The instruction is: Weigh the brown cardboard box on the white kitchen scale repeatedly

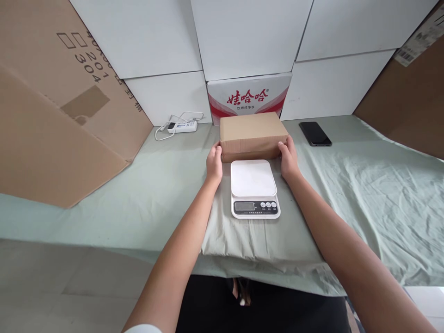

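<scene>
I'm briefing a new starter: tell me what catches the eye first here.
Both hands grip a closed brown cardboard box at mid-table, left hand and right hand on its ends. Just in front sits a white kitchen scale, its platform bare. A red-lettered carton stands behind, a black phone to the right.

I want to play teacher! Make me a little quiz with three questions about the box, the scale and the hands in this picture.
1. True or false: the box sits on the scale.
2. Which thing lies to the right of the box? A) phone B) power strip C) scale
3. Fill in: the left hand and right hand press on the two ____ of the box.

Key
1. False. The box is on the cloth just behind the scale, whose plate is bare.
2. A. The power strip is to the left, by the wall.
3. Ends. One hand is on each short side.
</scene>
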Demonstrator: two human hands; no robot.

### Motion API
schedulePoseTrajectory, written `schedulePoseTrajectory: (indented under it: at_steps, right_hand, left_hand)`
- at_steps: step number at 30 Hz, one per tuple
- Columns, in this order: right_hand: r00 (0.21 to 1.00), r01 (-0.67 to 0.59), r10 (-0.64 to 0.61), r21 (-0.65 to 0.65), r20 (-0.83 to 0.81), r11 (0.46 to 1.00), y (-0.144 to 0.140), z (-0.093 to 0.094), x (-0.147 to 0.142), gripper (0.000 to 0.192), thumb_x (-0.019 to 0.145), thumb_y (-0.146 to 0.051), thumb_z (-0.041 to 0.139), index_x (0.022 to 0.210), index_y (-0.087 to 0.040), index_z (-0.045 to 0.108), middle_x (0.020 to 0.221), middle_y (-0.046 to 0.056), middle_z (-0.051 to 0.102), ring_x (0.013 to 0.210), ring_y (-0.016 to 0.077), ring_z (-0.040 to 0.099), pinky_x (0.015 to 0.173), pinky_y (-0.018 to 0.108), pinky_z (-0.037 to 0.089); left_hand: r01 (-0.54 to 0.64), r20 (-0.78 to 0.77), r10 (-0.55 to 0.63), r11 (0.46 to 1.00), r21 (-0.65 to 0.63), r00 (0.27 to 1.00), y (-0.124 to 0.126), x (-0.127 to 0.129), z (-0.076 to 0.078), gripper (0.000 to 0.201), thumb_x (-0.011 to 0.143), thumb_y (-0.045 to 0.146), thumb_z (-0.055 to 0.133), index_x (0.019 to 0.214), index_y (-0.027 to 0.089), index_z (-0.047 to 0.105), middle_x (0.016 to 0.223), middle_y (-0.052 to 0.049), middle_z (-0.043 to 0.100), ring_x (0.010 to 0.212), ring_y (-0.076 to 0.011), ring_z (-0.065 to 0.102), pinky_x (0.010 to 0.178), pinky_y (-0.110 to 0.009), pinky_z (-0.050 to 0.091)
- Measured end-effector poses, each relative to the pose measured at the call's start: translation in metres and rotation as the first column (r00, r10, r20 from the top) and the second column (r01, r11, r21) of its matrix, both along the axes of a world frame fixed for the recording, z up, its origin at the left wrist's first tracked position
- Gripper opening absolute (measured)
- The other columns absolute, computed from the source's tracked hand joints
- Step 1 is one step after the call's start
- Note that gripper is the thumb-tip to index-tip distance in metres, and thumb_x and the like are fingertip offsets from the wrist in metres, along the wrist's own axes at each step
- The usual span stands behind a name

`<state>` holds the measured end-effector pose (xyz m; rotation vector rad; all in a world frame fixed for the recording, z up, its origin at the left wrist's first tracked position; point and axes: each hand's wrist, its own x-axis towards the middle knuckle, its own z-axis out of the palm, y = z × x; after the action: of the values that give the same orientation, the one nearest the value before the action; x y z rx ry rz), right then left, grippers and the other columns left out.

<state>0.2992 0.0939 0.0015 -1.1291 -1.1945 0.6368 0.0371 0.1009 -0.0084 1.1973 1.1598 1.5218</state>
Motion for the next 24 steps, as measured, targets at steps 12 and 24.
schedulePoseTrajectory:
  at_steps: [12, 24]
  right_hand:
    - [0.999, 0.019, -0.020, 0.030, 0.028, 0.999, -0.0018, 0.0012, -0.0008, 0.043, 0.089, -0.055, 0.062, 0.122, -0.028, 0.061, 0.142, 0.012, 0.077, 0.146, 0.0372, 0.066, 0.132, 0.062, 0.051]
    - [1.000, -0.007, 0.007, 0.033, -0.005, 0.999, 0.0047, -0.0041, 0.0014, 0.053, 0.084, -0.059, 0.064, 0.127, -0.029, 0.061, 0.153, 0.011, 0.075, 0.154, 0.0373, 0.063, 0.138, 0.067, 0.044]
  left_hand:
    - [-0.006, -0.008, 0.006, 1.000, -0.001, 1.000, 0.0028, 0.0002, -0.0019, 0.057, 0.107, 0.065, 0.055, 0.144, 0.025, 0.073, 0.163, -0.011, 0.073, 0.158, -0.0299, 0.064, 0.134, -0.045, 0.050]
    - [0.000, 0.002, 0.000, 1.000, 0.001, 1.000, 0.0035, -0.0008, -0.0028, 0.055, 0.107, 0.061, 0.055, 0.144, 0.024, 0.073, 0.163, -0.011, 0.072, 0.158, -0.0304, 0.064, 0.134, -0.046, 0.050]
